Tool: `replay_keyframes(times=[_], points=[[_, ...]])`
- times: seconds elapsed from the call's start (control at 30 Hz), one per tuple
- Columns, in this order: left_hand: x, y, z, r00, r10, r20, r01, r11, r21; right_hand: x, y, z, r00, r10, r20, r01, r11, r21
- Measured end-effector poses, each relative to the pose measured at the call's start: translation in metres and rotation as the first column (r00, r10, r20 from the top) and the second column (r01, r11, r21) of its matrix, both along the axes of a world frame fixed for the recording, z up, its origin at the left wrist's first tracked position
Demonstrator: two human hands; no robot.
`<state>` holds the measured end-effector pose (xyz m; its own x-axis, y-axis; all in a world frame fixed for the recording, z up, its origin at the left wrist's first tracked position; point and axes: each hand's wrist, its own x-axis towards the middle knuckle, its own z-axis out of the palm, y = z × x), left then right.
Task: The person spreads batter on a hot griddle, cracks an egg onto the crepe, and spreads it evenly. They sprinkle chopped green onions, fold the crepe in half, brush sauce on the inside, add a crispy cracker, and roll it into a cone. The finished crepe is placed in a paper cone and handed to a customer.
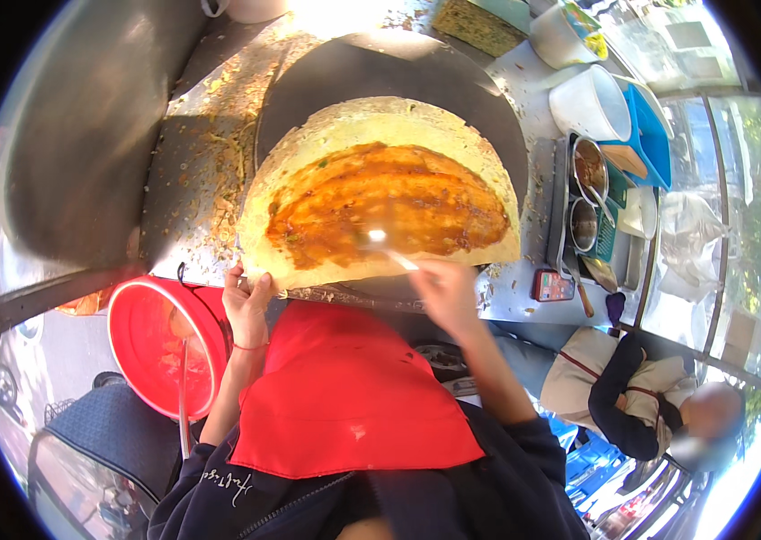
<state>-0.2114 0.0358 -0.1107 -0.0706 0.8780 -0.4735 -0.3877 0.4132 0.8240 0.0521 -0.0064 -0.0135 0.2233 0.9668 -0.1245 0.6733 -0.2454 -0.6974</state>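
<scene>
A large folded crepe (pixel 380 125) lies on a round black griddle (pixel 340 71), its straight edge towards me at the griddle's near rim. Brown-orange sauce (pixel 414 192) covers the middle of its upper face, streaked in arcs. With thumb and fingers, my left hand (pixel 247 300) pinches the crepe's near left corner. My right hand (pixel 448 293) grips the pale handle of a spoon-like utensil (pixel 401 259), whose shiny head is over the sauce near the straight edge. Motion blurs that head and hand, so the head's exact shape is unclear.
Crumbs litter the steel counter (pixel 198 175) left of the griddle. To the right stand white tubs (pixel 588 101), a blue basket (pixel 647 142), sauce pots (pixel 584 223) and a phone (pixel 553 285). A red bucket (pixel 125 337) sits lower left. Another person (pixel 623 398) stands at right.
</scene>
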Motion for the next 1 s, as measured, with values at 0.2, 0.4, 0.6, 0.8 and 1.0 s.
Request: replay_keyframes(times=[0.2,0.4,0.6,0.8,1.0], points=[[0.010,-0.007,-0.001,0.998,-0.035,-0.061,0.034,0.999,-0.023,0.139,-0.094,0.017,0.920,-0.390,0.031,0.390,0.906,-0.166],[0.004,-0.015,-0.001,0.952,-0.040,-0.304,0.048,0.999,0.018,0.296,-0.115,0.052,0.723,-0.565,0.399,0.627,0.778,-0.035],[-0.054,0.017,-0.038,0.754,0.284,-0.592,-0.261,0.957,0.127,0.413,-0.104,-0.017,0.577,-0.108,0.810,0.435,0.880,-0.192],[0.018,0.008,0.019,0.626,0.423,-0.655,-0.306,0.906,0.293,0.578,-0.031,0.062,0.400,0.041,0.915,0.103,0.991,-0.090],[0.071,-0.012,0.061,0.445,0.453,-0.773,-0.259,0.891,0.372,0.757,0.096,0.089,0.530,-0.149,0.835,0.107,0.988,0.108]])
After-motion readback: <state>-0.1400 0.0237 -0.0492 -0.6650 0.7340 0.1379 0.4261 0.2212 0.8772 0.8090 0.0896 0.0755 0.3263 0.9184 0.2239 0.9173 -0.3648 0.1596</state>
